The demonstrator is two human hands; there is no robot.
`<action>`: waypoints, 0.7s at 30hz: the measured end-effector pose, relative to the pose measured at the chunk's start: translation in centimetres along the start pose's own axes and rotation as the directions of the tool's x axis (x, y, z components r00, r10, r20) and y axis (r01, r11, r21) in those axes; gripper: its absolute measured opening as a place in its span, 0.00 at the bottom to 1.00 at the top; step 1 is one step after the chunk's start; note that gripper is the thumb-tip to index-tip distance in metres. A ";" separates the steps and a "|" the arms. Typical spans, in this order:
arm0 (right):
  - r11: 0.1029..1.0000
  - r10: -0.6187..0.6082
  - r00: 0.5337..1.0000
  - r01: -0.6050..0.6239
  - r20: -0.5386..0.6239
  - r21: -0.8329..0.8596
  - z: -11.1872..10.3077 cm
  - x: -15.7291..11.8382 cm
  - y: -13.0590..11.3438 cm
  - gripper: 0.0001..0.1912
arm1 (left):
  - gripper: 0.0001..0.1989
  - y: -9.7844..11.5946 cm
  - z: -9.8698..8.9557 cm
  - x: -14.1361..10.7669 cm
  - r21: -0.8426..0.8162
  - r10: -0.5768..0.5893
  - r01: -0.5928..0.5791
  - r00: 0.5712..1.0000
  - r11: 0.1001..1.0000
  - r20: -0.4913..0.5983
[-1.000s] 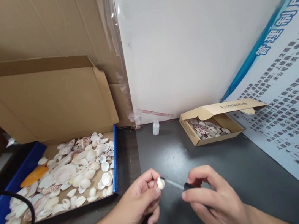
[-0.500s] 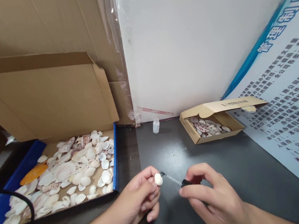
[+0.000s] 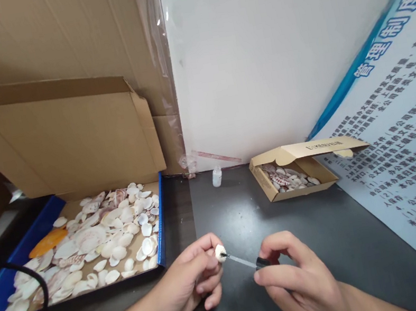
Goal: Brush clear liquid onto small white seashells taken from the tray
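Between the thumb and fingers of my left hand (image 3: 196,273) is a small whitish shell (image 3: 219,251). My right hand (image 3: 297,274) pinches the black cap of a small brush applicator (image 3: 245,261). Its clear stem points left, and the dark bristles touch the shell's face. Farther back on the dark mat stands a small uncapped bottle (image 3: 217,176) with whitish contents.
At left, a blue-edged cardboard box (image 3: 159,228) with its lid raised holds many pale shells and one orange shell (image 3: 48,242). A smaller carton (image 3: 299,192) with shells stands at the back right. A black cable (image 3: 43,286) loops at far left.
The brush tip has moved down and left from the shell's upper edge onto its face. My right hand has shifted slightly, and the shell has been turned a little.
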State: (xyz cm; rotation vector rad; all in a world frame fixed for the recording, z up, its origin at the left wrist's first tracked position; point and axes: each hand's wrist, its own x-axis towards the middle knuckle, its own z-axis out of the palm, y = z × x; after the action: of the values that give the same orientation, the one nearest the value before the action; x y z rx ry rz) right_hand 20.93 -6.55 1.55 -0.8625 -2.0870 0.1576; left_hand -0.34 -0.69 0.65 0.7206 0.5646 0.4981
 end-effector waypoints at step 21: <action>0.998 0.054 0.998 -0.055 -0.027 -0.041 0.1 -0.2 0.5 0.20 | 0.14 -0.8 -0.5 0.1 0.079 0.056 -0.063 0.995 0.995 0.084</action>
State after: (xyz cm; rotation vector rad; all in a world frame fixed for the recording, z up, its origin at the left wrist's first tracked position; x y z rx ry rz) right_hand 21.19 -6.26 1.14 -0.9428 -2.0498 0.1318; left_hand -0.39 -0.90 -0.31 0.8336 0.4903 0.5010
